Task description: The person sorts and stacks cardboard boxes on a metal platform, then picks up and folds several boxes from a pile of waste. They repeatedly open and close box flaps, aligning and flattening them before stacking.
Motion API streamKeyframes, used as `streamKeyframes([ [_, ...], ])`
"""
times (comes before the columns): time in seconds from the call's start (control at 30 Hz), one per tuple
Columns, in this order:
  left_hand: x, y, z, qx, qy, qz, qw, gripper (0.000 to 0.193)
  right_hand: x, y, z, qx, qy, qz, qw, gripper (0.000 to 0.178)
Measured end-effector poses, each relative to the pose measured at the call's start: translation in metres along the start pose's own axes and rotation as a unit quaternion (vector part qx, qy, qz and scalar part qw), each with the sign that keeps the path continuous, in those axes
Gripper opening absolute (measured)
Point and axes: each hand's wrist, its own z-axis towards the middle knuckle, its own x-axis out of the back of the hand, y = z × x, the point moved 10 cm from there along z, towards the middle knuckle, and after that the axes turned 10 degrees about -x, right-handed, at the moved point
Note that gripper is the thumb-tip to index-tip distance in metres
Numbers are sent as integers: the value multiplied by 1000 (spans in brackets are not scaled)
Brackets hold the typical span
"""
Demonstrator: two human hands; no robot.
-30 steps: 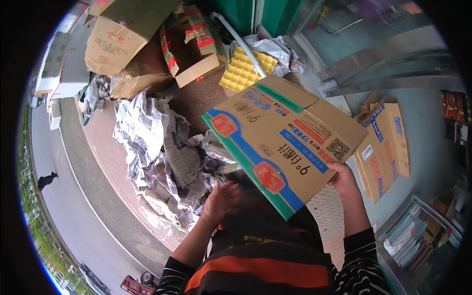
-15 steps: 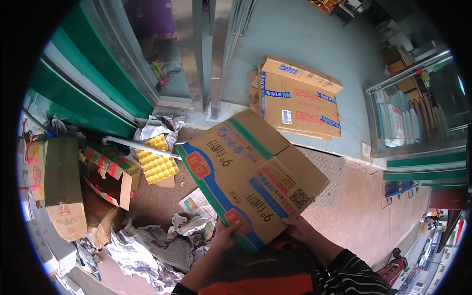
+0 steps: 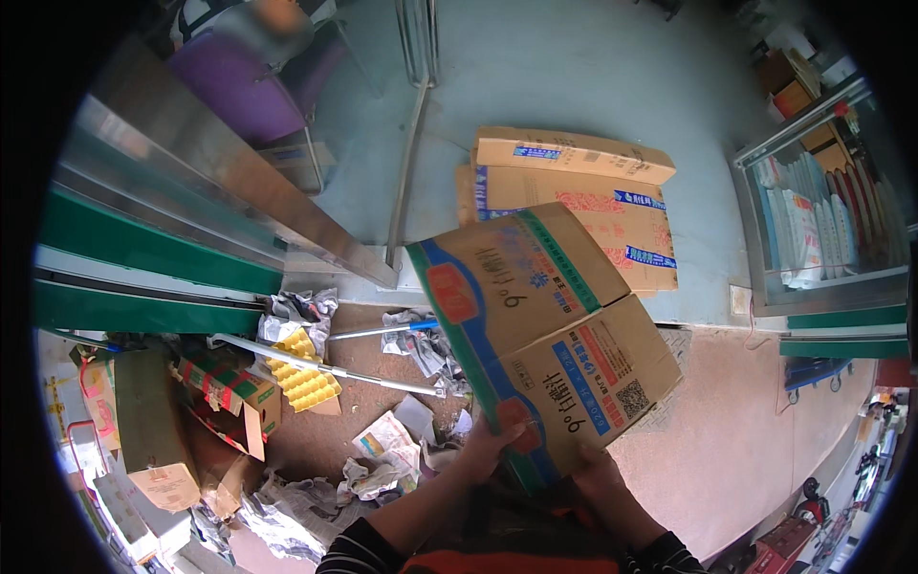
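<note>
A flattened brown cardboard box (image 3: 545, 306) with green and blue bands and a printed square code is tilted in front of me. My left hand (image 3: 492, 445) grips its lower left edge, thumb on the printed face and fingers hidden behind. My right hand (image 3: 595, 471) is closed on the lower edge further right, its fingers mostly out of sight under the card. Beyond, a stack of flattened cartons (image 3: 574, 158) with blue tape lies on the grey floor, partly covered by the held box.
Crumpled newspaper (image 3: 296, 512), a yellow egg tray (image 3: 301, 371) and metal poles (image 3: 335, 368) litter the floor at left. Opened cartons (image 3: 153, 411) stand beyond them. A metal door frame (image 3: 239, 182) rises at upper left, near a purple chair (image 3: 234, 86). A glass cabinet (image 3: 813, 201) is at right.
My view has turned, bringing the purple chair and a blue-handled pole into sight. The held box appears further right in the picture, with both hands still on it.
</note>
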Motion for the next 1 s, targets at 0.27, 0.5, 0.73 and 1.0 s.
streamKeyframes([
  [0.27, 2, 15, 76, 70, 57, 50, 995, 36, 59, -200, -16, 132, -3, -9, 991, 59],
  [0.5, 37, 69, 68, 51, 167, 11, 985, 28, 86, -299, -34, 241, 27, 12, 970, 41],
  [0.73, 71, 88, 66, 31, 173, -62, 982, 30, 30, -343, -21, 317, -36, 13, 948, 43],
  [1.0, 109, 146, 99, -3, 167, -78, 983, 32, -19, -357, -1, 347, -6, 52, 937, 43],
])
